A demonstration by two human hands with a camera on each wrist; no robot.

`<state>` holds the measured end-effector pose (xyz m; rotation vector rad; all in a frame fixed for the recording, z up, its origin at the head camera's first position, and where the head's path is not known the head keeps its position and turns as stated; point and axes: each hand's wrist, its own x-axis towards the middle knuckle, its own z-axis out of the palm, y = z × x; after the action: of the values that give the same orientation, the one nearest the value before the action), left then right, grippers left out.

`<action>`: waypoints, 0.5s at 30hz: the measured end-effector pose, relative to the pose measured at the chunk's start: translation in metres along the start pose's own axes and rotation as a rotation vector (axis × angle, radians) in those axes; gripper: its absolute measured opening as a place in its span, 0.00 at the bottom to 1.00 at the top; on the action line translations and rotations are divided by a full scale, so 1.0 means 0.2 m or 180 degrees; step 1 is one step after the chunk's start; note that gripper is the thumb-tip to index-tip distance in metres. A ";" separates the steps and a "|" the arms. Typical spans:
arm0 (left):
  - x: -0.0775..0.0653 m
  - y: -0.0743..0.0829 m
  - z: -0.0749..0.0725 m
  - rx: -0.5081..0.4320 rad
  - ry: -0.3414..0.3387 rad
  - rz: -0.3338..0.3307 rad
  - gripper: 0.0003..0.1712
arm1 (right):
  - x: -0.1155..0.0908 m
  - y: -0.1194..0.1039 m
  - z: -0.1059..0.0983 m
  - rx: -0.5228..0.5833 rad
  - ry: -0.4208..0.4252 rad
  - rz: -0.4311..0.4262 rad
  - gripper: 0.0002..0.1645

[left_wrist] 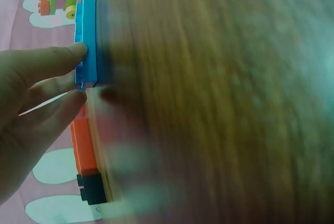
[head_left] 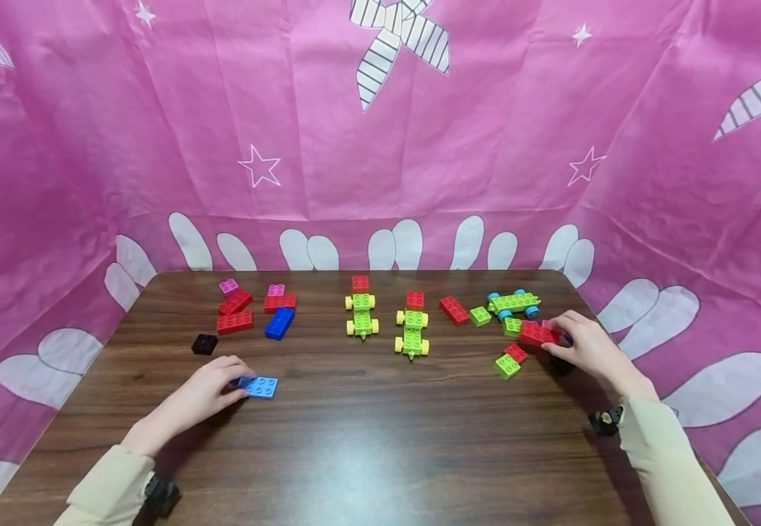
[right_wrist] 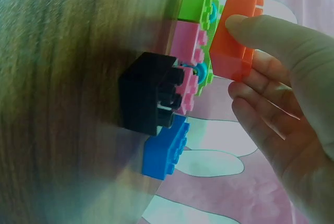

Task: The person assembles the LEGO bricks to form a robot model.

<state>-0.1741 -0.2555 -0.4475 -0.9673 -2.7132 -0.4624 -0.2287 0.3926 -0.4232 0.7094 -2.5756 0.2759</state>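
My left hand (head_left: 212,386) pinches the left end of a light blue brick (head_left: 264,387) low at the table. In the left wrist view, the thumb lies along the side of this light blue brick (left_wrist: 90,31). A long red brick (head_left: 537,334) is between the thumb and fingers of my right hand (head_left: 587,347). The right wrist view shows that red brick (right_wrist: 235,31) held up off the table. Close by it are a black brick (right_wrist: 143,93), pink bricks (right_wrist: 186,41), a blue brick (right_wrist: 164,151) and a green brick (right_wrist: 194,6).
Two green wheeled bases with yellow wheels (head_left: 362,318) (head_left: 412,336) stand mid-table, red bricks behind them. A green base with blue wheels (head_left: 514,303) is at the back right. Red bricks (head_left: 234,322), a dark blue brick (head_left: 280,324) and a black brick (head_left: 204,344) lie at the left.
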 end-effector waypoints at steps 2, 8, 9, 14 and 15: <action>0.01 0.01 0.00 0.0023 -0.0046 -0.0027 0.14 | 0.01 -0.01 0.00 0.0002 0.0026 -0.0034 0.21; 0.05 0.06 0.02 0.0047 -0.0184 -0.0172 0.14 | 0.03 -0.05 -0.01 0.0046 -0.0070 0.0022 0.19; 0.06 0.06 0.02 0.0065 -0.0200 -0.0195 0.14 | 0.03 -0.06 -0.01 0.0061 -0.0097 0.0047 0.19; 0.08 0.08 0.02 0.0112 -0.0337 -0.0323 0.16 | 0.05 -0.10 -0.01 0.0117 -0.0158 0.0084 0.19; 0.07 0.08 0.02 0.0116 -0.0355 -0.0341 0.16 | 0.06 -0.10 -0.01 0.0125 -0.0167 0.0071 0.19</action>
<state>-0.1747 -0.2335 -0.4428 -0.8662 -2.8738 -0.3875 -0.2261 0.3709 -0.4146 0.7114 -2.6358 0.3196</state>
